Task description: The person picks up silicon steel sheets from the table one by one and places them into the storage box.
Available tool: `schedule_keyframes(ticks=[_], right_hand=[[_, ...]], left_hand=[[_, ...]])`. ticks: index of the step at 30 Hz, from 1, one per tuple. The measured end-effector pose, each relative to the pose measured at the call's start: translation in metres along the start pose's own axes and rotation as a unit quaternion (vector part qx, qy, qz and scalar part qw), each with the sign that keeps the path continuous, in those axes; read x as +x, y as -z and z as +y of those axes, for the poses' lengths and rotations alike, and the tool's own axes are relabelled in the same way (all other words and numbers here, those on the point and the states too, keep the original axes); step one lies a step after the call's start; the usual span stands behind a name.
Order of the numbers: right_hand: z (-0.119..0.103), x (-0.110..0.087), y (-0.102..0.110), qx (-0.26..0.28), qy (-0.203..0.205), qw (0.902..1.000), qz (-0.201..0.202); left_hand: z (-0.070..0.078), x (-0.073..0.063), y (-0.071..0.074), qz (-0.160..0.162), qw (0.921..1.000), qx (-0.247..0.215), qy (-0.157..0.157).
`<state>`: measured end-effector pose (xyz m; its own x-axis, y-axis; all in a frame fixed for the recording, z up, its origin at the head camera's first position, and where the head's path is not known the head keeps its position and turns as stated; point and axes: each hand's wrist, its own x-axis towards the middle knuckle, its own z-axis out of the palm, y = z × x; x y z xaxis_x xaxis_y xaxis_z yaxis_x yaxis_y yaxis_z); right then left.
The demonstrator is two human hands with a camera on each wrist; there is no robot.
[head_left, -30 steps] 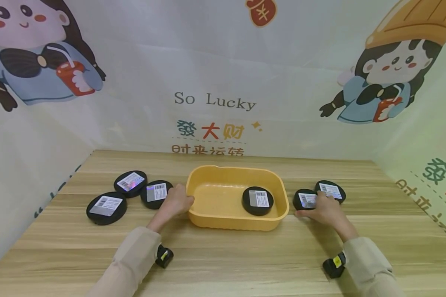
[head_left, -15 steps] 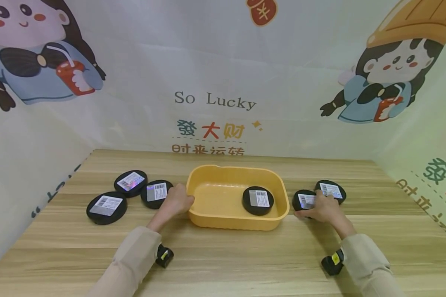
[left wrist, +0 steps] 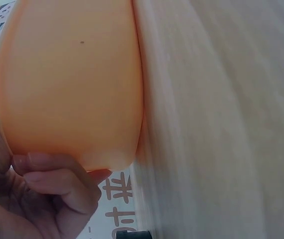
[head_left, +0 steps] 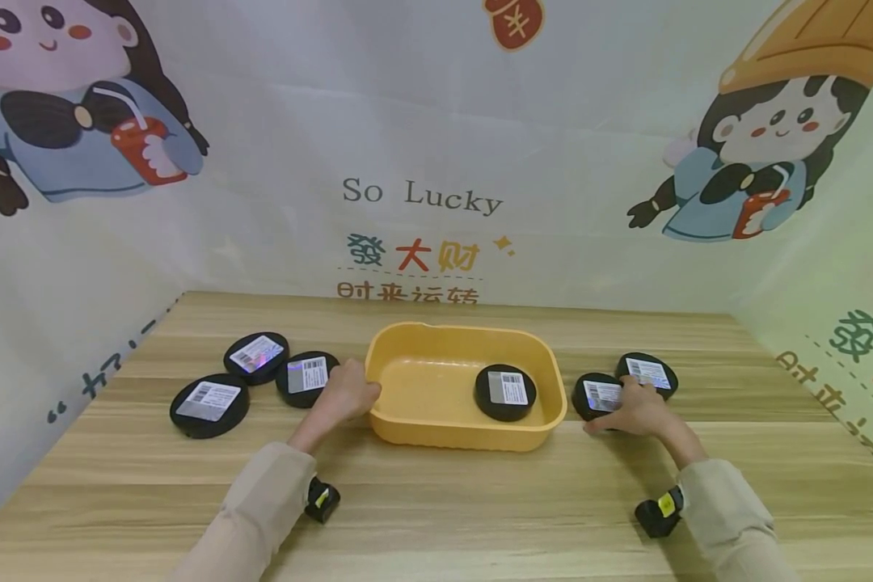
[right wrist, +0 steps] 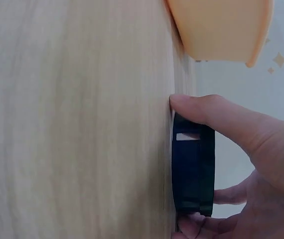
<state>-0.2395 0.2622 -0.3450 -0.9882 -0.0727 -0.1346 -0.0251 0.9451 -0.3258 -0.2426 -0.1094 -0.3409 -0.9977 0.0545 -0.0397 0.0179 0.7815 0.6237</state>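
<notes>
At the left end of a yellow plastic bin (head_left: 444, 436), my left hand (head_left: 347, 392) grips the rim, thumb and curled fingers at its wall in the left wrist view. My right hand (head_left: 638, 408) holds a black round disc (right wrist: 193, 169) on the table right of the bin. In the right wrist view the thumb lies along one edge of this disc and the fingers are at the opposite edge. Its label (head_left: 600, 396) faces up. Another labelled black disc (head_left: 647, 373) lies just behind, partly covered by the right fingers. Inside the bin, at its right, sits one more black disc (head_left: 505, 394).
On the left of the wooden table (head_left: 436, 517) lie three more black discs: a front one (head_left: 209, 406), a back one (head_left: 257, 357) and one beside my left hand (head_left: 307, 378). A printed cloth (head_left: 422, 121) hangs behind and at both sides.
My right thumb has shifted slightly right and toward me at the disc's near edge; the disc has moved only a little. The left hand and the bin stay in place.
</notes>
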Motion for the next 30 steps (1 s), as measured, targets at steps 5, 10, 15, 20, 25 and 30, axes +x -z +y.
schedule_keyframes(ticks=[5, 10, 15, 20, 25, 30], right_hand=[[0.0028, -0.0005, 0.0001, 0.009, 0.015, 0.9998, 0.007], [0.0014, -0.0012, -0.0010, -0.010, 0.023, 0.9995, 0.020], [-0.0001, -0.0030, -0.0027, -0.026, 0.022, 0.9988, 0.035], [-0.0010, -0.0052, -0.0040, -0.029, 0.027, 0.9982, 0.046], [-0.0017, -0.0070, -0.0044, -0.014, 0.028, 0.9981, 0.053], [-0.0013, -0.0081, -0.0062, -0.006, 0.027, 0.9978, 0.061]], left_hand=[[0.0008, 0.0009, 0.0007, -0.002, 1.0000, 0.003, 0.004], [0.0016, 0.0011, 0.0004, -0.005, 1.0000, -0.001, 0.008], [0.0024, 0.0011, 0.0005, -0.009, 0.9999, -0.007, 0.013], [0.0031, 0.0012, 0.0006, -0.005, 0.9999, -0.003, 0.011], [0.0024, 0.0007, 0.0004, -0.005, 0.9999, -0.005, 0.011], [0.0014, 0.0000, 0.0001, -0.005, 0.9999, -0.008, 0.012]])
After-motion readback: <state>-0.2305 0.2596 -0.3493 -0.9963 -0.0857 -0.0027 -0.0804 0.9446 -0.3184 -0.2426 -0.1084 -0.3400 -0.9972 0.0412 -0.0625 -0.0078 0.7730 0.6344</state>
